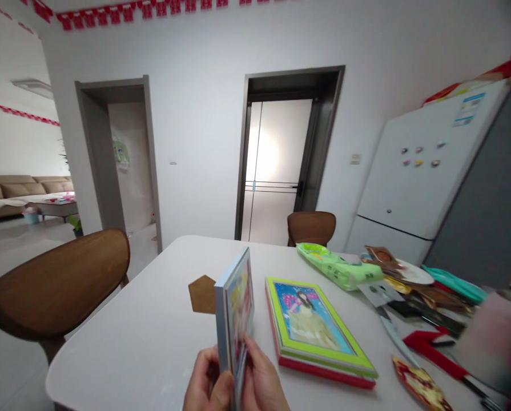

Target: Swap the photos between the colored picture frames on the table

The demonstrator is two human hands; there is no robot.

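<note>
A light blue picture frame (234, 308) stands edge-on to me above the near part of the table, its picture side facing right. My left hand (208, 379) is closed round its lower left side, the thumb on the near edge. On the other side my right hand (261, 377) grips the lower part, fingertips against the picture. Just to the right lies a lime green picture frame (319, 325) showing a figure in a pale dress, stacked on a red frame (324, 374). Behind the held frame is a brown hexagonal piece (202, 294), partly hidden.
On the white table (144, 337), a green wipes packet (341, 265) lies right of the frames. Beyond it are a plate (415, 273), a red-handled tool (435, 354) and a blurred pinkish container (490, 342). Wooden chairs (62, 279) stand left and at the far side.
</note>
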